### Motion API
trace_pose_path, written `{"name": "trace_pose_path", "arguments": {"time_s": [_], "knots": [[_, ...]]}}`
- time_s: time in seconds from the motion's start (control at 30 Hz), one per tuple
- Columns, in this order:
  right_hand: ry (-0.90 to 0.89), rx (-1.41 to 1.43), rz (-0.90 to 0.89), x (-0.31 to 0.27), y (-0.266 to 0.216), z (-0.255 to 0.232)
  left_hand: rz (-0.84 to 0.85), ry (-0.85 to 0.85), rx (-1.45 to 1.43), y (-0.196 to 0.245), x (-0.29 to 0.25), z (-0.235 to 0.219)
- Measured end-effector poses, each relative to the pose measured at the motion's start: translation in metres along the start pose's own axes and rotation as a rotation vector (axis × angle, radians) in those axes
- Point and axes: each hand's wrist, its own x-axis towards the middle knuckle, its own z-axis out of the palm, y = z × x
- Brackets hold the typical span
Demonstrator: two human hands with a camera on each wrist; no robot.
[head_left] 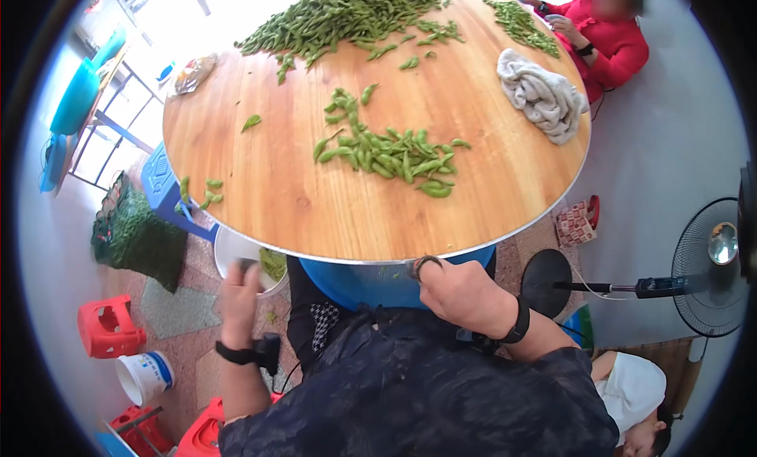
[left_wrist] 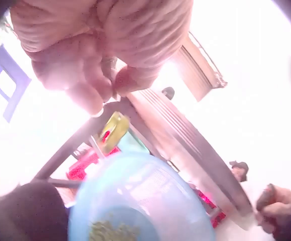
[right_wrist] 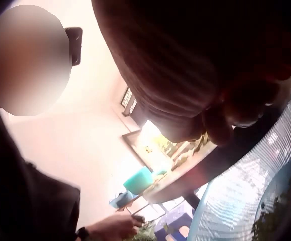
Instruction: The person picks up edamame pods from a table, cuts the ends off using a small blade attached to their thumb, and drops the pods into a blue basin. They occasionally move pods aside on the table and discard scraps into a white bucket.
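Head view: a loose cluster of plump green pods (head_left: 398,156) lies on the round light-wood table (head_left: 264,177). The left hand (head_left: 239,305) bends its fingers and the right hand (head_left: 467,297) curls near the table's edge; whether either pinches a pod, I cannot tell. Clean handling probably calls for both hands low over the blue plastic basin (head_left: 327,279). A crumpled grey cloth (head_left: 542,94) lies tabletop; a black floor fan (head_left: 704,276) stands at right.

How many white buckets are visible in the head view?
2: a white bucket partly behind the left hand, and a blue-banded bucket beside a red stool. More may be hidden.
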Motion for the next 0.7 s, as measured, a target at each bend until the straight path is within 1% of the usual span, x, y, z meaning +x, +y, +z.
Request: {"name": "trace_pose_path", "arguments": {"time_s": [0.03, 0.07, 0.13, 0.2, 0.27, 0.3, 0.33, 0.4, 0.43, 0.47, 0.5, 0.53, 0.57, 0.63, 0.67, 0.7], "knots": [[0.001, -0.014, 0.001, 0.002, 0.005, -0.006, 0.019, 0.084, -0.046, -0.018, 0.005, -0.019], [0.065, -0.036, 0.066, 0.005, 0.012, -0.013, 0.037, 0.169, -0.089, -0.028, 0.007, -0.03], [0.195, -0.072, 0.198, 0.016, 0.027, -0.026, 0.04, 0.274, -0.169, -0.017, 0.003, -0.039], [0.213, -0.136, 0.169, 0.032, 0.042, -0.034, 0.069, 0.299, -0.224, -0.013, 0.001, -0.041], [0.232, -0.199, 0.132, 0.045, 0.051, -0.036, 0.094, 0.287, -0.186, -0.001, -0.001, -0.035], [0.198, -0.248, 0.11, 0.051, 0.052, -0.035, 0.143, 0.275, -0.206, 0.005, -0.002, -0.026], [0.163, -0.296, 0.088, 0.055, 0.053, -0.033, 0.146, 0.28, -0.211, 0.017, -0.005, -0.015], [0.162, -0.291, 0.093, 0.056, 0.062, -0.029, 0.155, 0.107, -0.258, 0.043, -0.012, 0.001], [0.161, -0.281, 0.102, 0.056, 0.065, -0.03, 0.184, 0.024, -0.239, 0.044, -0.013, 0.008], [0.16, -0.283, 0.095, 0.055, 0.065, -0.031, 0.181, -0.088, -0.306, 0.05, -0.018, 0.019], [0.167, -0.267, 0.098, 0.052, 0.064, -0.031, 0.124, -0.201, -0.31, 0.073, -0.023, 0.029], [0.171, -0.248, 0.102, 0.05, 0.062, -0.03, 0.073, -0.334, -0.28, 0.084, -0.023, 0.038], [0.165, -0.243, 0.095, 0.047, 0.057, -0.028, 0.02, -0.474, -0.309, 0.096, -0.023, 0.048], [0.172, -0.116, 0.102, 0.043, 0.041, -0.029, -0.062, -0.699, -0.299, 0.114, -0.021, 0.073], [0.168, -0.108, 0.095, 0.041, 0.033, -0.029, -0.15, -0.785, -0.402, 0.12, -0.018, 0.087], [0.18, -0.101, -0.028, 0.039, 0.024, -0.03, -0.238, -0.87, -0.505, 0.124, -0.016, 0.099]]}}
